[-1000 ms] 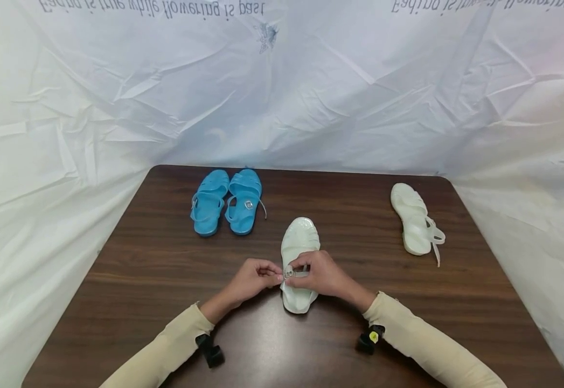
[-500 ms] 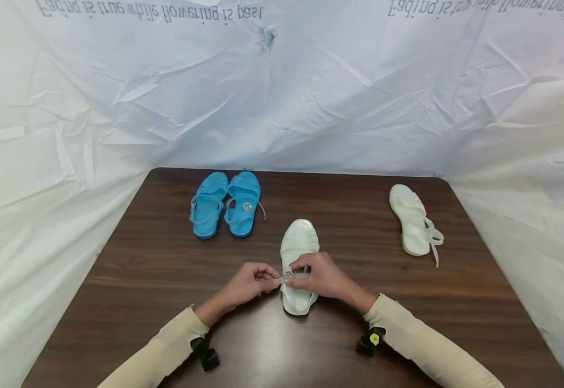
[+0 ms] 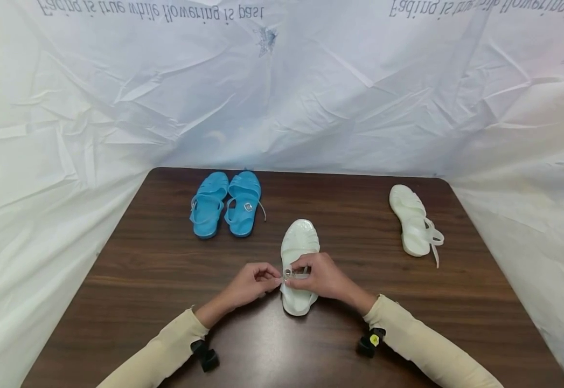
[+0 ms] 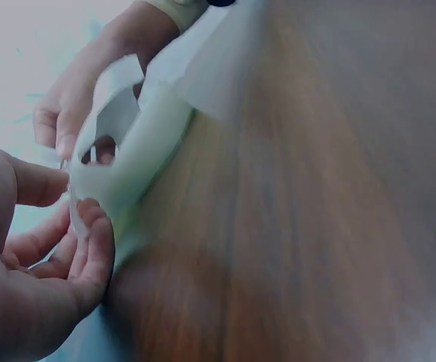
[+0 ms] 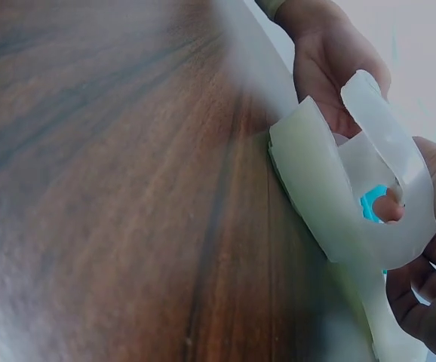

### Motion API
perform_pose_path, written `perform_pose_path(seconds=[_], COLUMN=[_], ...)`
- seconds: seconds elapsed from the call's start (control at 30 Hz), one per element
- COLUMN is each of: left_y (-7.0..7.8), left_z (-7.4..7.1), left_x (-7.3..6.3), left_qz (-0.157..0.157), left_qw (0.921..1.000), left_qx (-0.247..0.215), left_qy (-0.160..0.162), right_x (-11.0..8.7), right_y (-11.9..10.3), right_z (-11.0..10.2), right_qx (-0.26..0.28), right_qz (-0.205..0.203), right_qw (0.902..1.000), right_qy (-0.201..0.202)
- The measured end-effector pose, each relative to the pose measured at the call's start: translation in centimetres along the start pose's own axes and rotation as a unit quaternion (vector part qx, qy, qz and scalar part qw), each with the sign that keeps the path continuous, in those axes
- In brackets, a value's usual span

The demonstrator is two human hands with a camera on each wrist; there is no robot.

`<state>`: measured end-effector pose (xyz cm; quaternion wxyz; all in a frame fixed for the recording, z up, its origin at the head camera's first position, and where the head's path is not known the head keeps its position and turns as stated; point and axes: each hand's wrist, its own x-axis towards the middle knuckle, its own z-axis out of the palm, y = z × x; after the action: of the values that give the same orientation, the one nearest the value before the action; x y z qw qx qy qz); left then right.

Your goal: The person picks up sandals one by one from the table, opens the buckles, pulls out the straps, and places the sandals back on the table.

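A white jelly sandal (image 3: pixel 300 237) lies on the table in front of me, toe pointing away. Its ankle strap (image 5: pixel 406 166) arches over the heel opening in the right wrist view. My left hand (image 3: pixel 250 283) pinches the thin strap end (image 4: pixel 77 219) between thumb and fingers at the sandal's left side. Over the sandal, my right hand (image 3: pixel 324 276) pinches the strap by its small metal buckle (image 3: pixel 288 273). Both sets of fingertips meet close together at the buckle. In the left wrist view the heel (image 4: pixel 150 143) stands beside both hands.
Two blue sandals (image 3: pixel 206 213) sit side by side at the back left of the brown table (image 3: pixel 349 215). Another white sandal (image 3: pixel 413 231), strap hanging loose, lies at the back right. White printed sheeting (image 3: pixel 262 108) hangs behind and along the sides.
My left hand drew slightly leftward from the buckle with the strap end, then came back a little. My right hand keeps its grip at the buckle, and the sandals stay put.
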<state>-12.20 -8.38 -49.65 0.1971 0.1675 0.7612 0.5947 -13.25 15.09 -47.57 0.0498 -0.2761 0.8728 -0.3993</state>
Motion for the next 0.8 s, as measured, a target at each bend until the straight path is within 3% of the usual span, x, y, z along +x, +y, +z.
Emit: perform_pose_path(seconds=[0.17, 0.43, 0.6, 0.8], left_y=[-0.3, -1.0, -0.7, -0.2], left_z=[-0.5, 0.2, 0.5, 0.5], left_x=[-0.2, 0.2, 0.2, 0.3], left_qz=[0.000, 0.000, 0.007, -0.012], left_qw=[1.0000, 0.9987, 0.9989, 0.9992], left_qx=[0.002, -0.050, -0.043, -0.023], left_qy=[-0.010, 0.007, 0.019, 0.030], right_x=[-0.1, 0.1, 0.0, 0.0], right_y=[0.0, 0.1, 0.0, -0.2], right_z=[0.0, 0.2, 0.1, 0.2], right_qx=[0.008, 0.006, -0.003, -0.025], right_qz=[0.010, 0.003, -0.007, -0.023], right_qw=[0.9999, 1.0000, 0.9999, 0.9994], right_qy=[-0.004, -0.007, -0.006, -0.008])
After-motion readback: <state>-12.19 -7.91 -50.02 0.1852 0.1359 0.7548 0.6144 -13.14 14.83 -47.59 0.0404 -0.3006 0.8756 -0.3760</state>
